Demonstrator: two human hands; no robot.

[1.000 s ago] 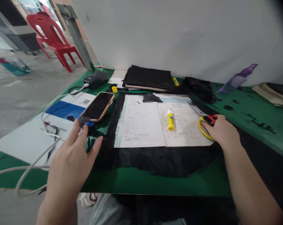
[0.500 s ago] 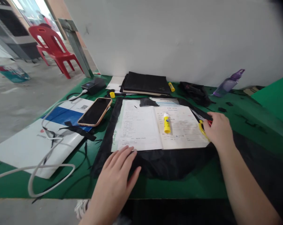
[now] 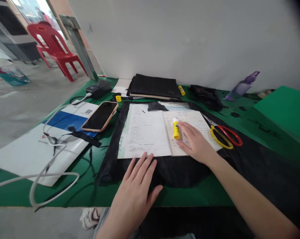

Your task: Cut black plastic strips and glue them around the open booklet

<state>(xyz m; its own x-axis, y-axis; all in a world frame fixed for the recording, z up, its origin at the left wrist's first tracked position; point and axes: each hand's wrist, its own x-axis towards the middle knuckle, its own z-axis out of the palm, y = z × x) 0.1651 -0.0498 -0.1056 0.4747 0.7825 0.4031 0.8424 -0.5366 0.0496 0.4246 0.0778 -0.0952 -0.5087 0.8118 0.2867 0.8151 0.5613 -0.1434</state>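
An open book point(image 3: 147, 132) with printed pages lies on a sheet of black cloth point(image 3: 179, 172). My left hand point(image 3: 140, 186) rests flat with fingers spread, its fingertips on the lower edge of the left page. On the right page lies a yellow glue stick point(image 3: 176, 129) with a white end. My right hand point(image 3: 196, 141) is beside it, thumb and fingers apart around its right side; whether they touch it I cannot tell. Scissors point(image 3: 224, 134) with one red and one yellow handle lie at the book's right edge. A black scrap point(image 3: 156, 106) covers part of the book's top edge.
Left of the book are a phone point(image 3: 100, 116), a white-and-blue folder point(image 3: 40, 146) and a white cable point(image 3: 57, 166). Behind stand a black-covered book point(image 3: 153, 87), a yellow cap point(image 3: 118, 98) and another glue stick point(image 3: 181, 90). A purple bottle point(image 3: 241, 87) stands at the right.
My right hand has let go of the scissors, which now lie on the black cloth, and moved left to the glue stick. My left hand has shifted slightly right.
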